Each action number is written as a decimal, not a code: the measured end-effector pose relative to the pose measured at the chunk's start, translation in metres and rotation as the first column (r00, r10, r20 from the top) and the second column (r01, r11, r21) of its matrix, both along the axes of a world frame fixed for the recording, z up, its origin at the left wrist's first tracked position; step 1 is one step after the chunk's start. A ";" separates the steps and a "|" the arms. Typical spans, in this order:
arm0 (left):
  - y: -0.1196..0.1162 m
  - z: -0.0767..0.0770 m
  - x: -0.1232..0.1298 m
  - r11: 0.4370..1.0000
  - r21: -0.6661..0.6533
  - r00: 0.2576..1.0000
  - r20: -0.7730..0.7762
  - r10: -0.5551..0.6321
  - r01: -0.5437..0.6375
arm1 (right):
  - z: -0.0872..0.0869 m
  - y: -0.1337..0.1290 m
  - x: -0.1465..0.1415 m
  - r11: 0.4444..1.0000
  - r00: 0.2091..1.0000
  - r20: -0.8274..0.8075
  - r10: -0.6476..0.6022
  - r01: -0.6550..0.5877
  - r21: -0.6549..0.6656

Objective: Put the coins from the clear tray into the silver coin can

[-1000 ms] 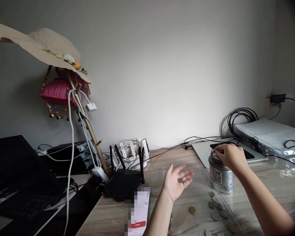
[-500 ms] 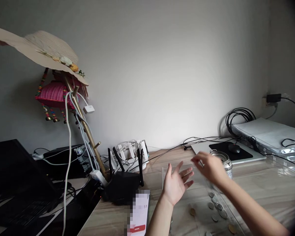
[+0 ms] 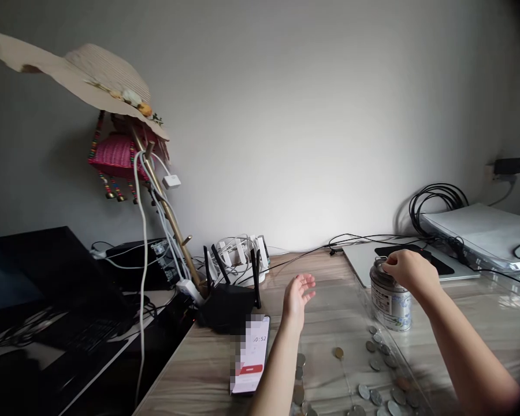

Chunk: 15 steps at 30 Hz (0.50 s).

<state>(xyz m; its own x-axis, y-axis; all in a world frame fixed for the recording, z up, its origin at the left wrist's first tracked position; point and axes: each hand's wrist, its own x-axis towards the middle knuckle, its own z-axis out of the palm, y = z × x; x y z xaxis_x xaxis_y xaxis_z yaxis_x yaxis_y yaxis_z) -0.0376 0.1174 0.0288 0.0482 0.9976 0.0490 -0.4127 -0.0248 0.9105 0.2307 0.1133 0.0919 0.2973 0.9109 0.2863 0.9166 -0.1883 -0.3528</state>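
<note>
My right hand (image 3: 411, 271) is over the open top of a round metal tin (image 3: 392, 303) with a floral print. Its fingers are pinched at the rim, and what lies between them, if anything, is hidden. My left hand (image 3: 298, 297) hovers in the air left of the tin, fingers apart and slightly curled, with nothing in it. Below the hands a clear plastic tray (image 3: 329, 294) lies on the wood-grain table. Several coins (image 3: 375, 364) are scattered in it, mostly silver, and a brass-coloured coin (image 3: 338, 352) sits apart from the others.
A phone (image 3: 252, 358) showing a timer lies left of my left forearm, with a black router (image 3: 227, 306) behind it. Behind the tin are a silver laptop (image 3: 359, 266) and a black mouse pad (image 3: 442, 267). Cables (image 3: 286, 263) run along the wall. A dark laptop (image 3: 69, 271) stands far left.
My right hand has moved right, away from my left hand, to the tin's mouth. My left hand has shifted slightly left and turned more edge-on. The view has swung a little, showing more coins.
</note>
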 end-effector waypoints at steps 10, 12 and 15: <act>-0.045 -0.024 -0.030 0.974 0.011 0.472 -0.876 -0.101 0.228 | -0.004 0.008 0.016 0.995 0.995 -0.049 0.088 -0.089 -0.036; -0.061 -0.025 -0.031 0.948 0.045 0.309 -0.949 -0.058 0.314 | -0.006 0.010 0.015 0.993 0.993 -0.052 0.105 -0.107 -0.041; -0.076 -0.022 -0.026 0.916 0.137 0.172 -0.982 0.076 0.378 | -0.005 0.012 0.015 0.997 0.997 -0.032 0.067 -0.068 -0.032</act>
<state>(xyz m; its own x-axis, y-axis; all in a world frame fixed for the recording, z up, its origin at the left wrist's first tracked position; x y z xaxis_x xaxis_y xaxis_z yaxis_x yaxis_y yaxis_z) -0.0639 0.0413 0.0064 0.4296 0.8979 0.0959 0.7482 -0.4134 0.5189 0.2455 0.1253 0.0874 0.2432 0.9379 0.2473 0.9164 -0.1386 -0.3755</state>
